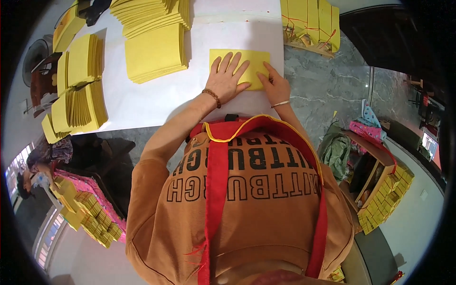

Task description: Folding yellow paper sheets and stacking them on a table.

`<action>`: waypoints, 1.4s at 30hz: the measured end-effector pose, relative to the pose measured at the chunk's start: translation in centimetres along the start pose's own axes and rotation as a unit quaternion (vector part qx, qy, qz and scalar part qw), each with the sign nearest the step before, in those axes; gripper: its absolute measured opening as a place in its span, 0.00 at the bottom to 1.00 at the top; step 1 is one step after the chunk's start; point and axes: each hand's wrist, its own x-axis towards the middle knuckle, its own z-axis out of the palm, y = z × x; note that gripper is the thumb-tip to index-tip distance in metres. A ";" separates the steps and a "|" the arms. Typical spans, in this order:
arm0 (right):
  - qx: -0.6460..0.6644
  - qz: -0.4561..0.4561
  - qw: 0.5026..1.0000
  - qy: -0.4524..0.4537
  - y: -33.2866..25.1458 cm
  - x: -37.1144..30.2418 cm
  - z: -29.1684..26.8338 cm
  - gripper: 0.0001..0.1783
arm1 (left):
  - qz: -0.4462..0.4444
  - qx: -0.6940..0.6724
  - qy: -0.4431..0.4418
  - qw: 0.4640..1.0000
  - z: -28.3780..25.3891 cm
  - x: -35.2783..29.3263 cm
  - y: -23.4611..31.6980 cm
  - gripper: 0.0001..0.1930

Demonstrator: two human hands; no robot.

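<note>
A yellow paper sheet or thin folded stack [258, 58] lies on the white tabletop [199, 97] in front of me; I cannot tell how many layers it has. My left hand [227, 78] is pressed flat on it, fingers spread, a beaded bracelet at the wrist. At the paper's right edge is my right hand [277, 89], with index finger and thumb apart and the thumb touching the paper. Its other fingers are mostly hidden. Left of the paper stands a thick pile of yellow folded paper [156, 53], with a fanned pile [149, 16] behind it.
More yellow paper stacks [85, 59] line the table's left edge. Tied yellow bundles [311, 21] sit beyond the right edge. Another person [40, 168] is at the lower left near yellow packets [95, 211]. A wooden shelf [373, 178] with yellow packets stands at the right.
</note>
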 end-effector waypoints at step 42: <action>0.696 -0.062 0.676 -0.235 3.7 6.1 -3.1 0.23 | -0.016 0.113 0.081 0.990 -3.9 -1.1 2.0 0.20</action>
